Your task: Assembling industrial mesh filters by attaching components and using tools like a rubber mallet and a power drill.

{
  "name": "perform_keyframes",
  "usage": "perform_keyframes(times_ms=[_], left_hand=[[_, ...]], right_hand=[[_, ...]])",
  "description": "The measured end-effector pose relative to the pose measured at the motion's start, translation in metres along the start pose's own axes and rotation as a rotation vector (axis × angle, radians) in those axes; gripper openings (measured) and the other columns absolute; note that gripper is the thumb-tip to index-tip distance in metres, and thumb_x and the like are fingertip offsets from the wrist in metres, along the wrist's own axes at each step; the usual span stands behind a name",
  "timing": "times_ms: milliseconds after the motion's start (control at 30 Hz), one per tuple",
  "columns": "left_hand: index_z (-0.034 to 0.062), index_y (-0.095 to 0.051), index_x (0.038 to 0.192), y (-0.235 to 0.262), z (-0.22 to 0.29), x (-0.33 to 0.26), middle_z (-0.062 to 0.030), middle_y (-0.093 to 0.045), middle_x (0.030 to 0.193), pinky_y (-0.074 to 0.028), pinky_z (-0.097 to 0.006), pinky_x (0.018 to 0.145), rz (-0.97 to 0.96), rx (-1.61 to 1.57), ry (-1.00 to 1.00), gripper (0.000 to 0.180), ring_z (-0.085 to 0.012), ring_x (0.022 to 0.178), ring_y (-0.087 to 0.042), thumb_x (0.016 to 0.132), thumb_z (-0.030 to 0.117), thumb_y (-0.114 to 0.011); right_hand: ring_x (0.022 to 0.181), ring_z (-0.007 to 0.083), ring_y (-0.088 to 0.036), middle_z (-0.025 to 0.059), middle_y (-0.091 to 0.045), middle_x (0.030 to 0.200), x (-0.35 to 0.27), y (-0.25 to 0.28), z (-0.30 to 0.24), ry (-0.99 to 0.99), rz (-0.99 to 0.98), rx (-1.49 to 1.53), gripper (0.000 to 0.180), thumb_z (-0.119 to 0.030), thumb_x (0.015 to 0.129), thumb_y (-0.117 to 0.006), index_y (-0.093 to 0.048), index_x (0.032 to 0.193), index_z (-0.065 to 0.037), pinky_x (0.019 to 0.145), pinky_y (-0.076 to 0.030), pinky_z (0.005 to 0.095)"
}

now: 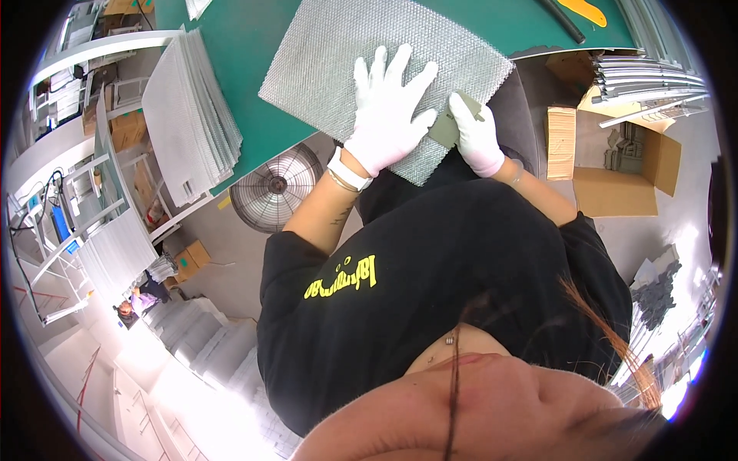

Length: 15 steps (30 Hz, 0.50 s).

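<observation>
A silver mesh sheet (327,58) with a fine honeycomb-like texture lies over the edge of the green table (238,46), one corner reaching toward my body. My left hand (390,111), in a white glove, rests flat on this sheet with its fingers spread. In my right hand (474,138), also gloved in white, is a small olive-green flat piece (446,129), gripped between thumb and fingers at the sheet's near right edge. The fingers under that piece are partly hidden.
Thin mesh sheets (184,123) stand stacked at the table's left. Below is a round floor fan (277,184). A black bar (565,21) and a yellow-handled tool (586,11) lie at the far right. An open cardboard box (615,192) and metal strips (642,81) are on the right.
</observation>
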<state>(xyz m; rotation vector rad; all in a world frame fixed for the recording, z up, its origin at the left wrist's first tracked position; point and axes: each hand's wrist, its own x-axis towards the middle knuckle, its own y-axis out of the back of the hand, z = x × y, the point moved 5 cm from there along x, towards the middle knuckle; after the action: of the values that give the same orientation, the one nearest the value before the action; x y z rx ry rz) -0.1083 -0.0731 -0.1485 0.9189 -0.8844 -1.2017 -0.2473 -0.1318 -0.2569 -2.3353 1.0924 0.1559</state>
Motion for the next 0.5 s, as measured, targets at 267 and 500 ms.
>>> perform_keyframes(times_ms=[267,500], left_hand=[[0.0207,-0.054,0.144,0.008,-0.027,0.024,-0.0198,-0.040,0.153,-0.015,-0.065,0.118,-0.023,0.154,-0.168,0.061,-0.0475,0.143,-0.031,0.087,0.035,-0.067],[0.0118,-0.058,0.138,0.034,-0.014,0.048,-0.0174,-0.051,0.144,-0.021,-0.063,0.117,0.071,0.350,-0.272,0.052,-0.0413,0.136,-0.041,0.090,0.032,-0.061]], right_hand=[[0.052,0.0144,-0.061,0.0056,-0.065,0.071,0.014,-0.034,-0.004,-0.295,-0.277,-0.041,0.045,-0.047,0.103,-0.052,-0.065,0.104,-0.004,0.047,-0.047,0.0226],[0.097,0.0221,-0.067,0.0108,-0.071,0.099,-0.004,0.024,-0.026,-0.024,-0.122,-0.699,0.039,-0.032,0.087,-0.072,-0.070,0.113,-0.002,0.090,-0.052,0.0342]])
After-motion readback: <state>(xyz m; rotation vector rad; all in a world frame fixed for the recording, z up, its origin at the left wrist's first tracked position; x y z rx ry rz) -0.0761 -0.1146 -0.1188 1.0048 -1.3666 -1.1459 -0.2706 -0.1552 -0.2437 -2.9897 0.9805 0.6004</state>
